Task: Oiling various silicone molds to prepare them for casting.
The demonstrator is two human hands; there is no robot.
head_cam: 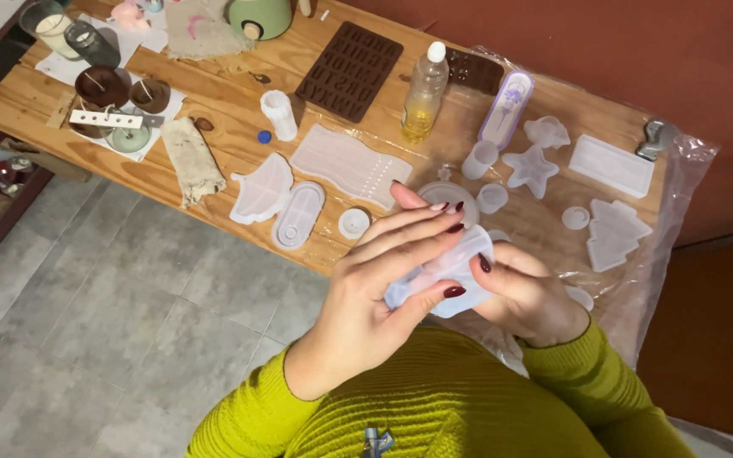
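Both hands raised, fingers wrapped around translucent mould

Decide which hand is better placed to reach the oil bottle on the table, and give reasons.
Probably the right hand: it grips only one end of the translucent mould and sits nearer the bottle. The left hand wraps across the mould, supporting it.

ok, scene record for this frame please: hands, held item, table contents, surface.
left hand: wrapped over the translucent silicone mould, fingers across its top
right hand: gripping the same mould from the other side
near table: star mould, tree mould, oval mould
further back: brown letter mould, oil bottle, white pillar candle
surface: wooden table, partly under clear plastic sheet
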